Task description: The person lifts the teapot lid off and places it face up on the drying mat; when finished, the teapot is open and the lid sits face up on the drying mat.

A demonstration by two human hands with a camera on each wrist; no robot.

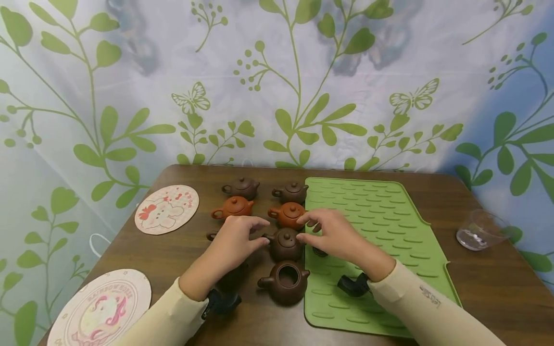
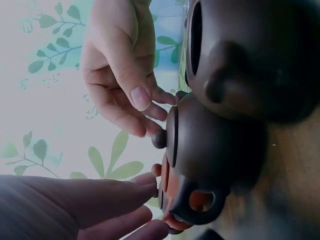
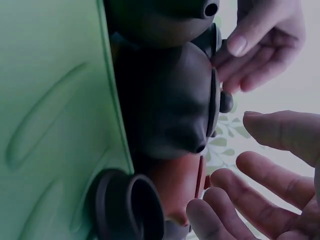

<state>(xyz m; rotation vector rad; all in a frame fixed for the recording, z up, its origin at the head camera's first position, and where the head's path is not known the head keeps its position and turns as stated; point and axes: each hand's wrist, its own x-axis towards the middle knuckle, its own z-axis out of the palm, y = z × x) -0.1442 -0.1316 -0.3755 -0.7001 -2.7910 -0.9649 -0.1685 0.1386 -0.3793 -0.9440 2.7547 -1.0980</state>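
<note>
A dark brown lidded teapot [image 1: 285, 244] stands between my two hands. My left hand [image 1: 237, 239] hovers by its handle side, fingers loosely bent and holding nothing. On the spout side hangs my right hand [image 1: 333, 236], its fingers spread and also holding nothing. Nearer me, a dark teapot [image 1: 281, 288] stands without a lid, its round mouth showing. A small dark lid [image 3: 127, 205] lies on the green mat [image 1: 372, 202], partly under my right hand in the head view. Behind the middle pot is an orange-brown lidded teapot [image 1: 286, 215].
A dark teapot [image 1: 294, 192] heads the right row. The left row has a dark teapot [image 1: 243, 187], an orange-brown teapot [image 1: 233, 206] and others behind my left arm. Two round printed mats [image 1: 166, 210] lie left; a clear plastic cup [image 1: 476, 233] is at right.
</note>
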